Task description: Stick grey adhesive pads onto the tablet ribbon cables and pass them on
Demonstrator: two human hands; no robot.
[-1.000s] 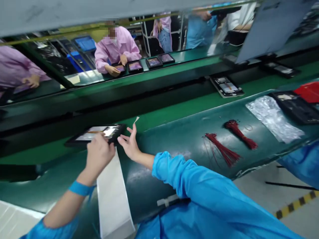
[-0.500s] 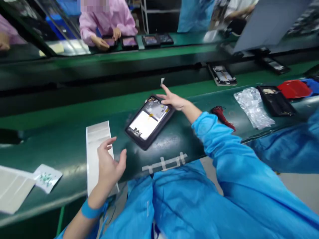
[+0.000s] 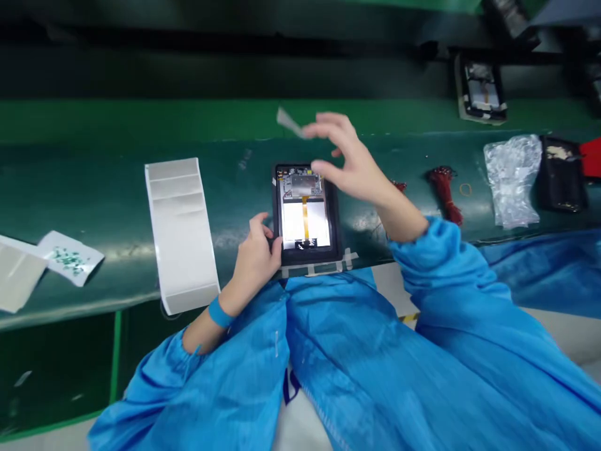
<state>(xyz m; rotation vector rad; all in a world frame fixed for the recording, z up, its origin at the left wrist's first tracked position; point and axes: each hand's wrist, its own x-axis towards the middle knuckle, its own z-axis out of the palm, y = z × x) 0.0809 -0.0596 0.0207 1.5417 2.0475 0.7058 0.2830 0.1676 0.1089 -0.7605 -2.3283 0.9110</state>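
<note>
An opened tablet [image 3: 293,216] lies upright in front of me in its black frame, with its circuit board, orange ribbon cable and white panels bare. My left hand [image 3: 256,254] grips its lower left edge, thumb on the frame and fingers at the side. Above its upper right corner hovers my right hand [image 3: 350,156], thumb and fingers apart. A small pale strip, like tape [image 3: 290,123], clings to the index fingertip, blurred by motion. Left of the tablet, a long white sheet of labels or tape strips [image 3: 183,235] lies on the green bench.
Bundles of dark red wire [image 3: 444,191], a rubber band [image 3: 465,189], a clear plastic bag [image 3: 511,181] and a black tray [image 3: 561,175] lie to the right. A packet with green bits [image 3: 70,258] is at far left. Another open tablet [image 3: 483,91] sits at the back right.
The tablet has been turned upright and pulled towards me. My left hand has moved from over the white sheet to the tablet's edge; my right hand has lifted off it, strip still on the finger.
</note>
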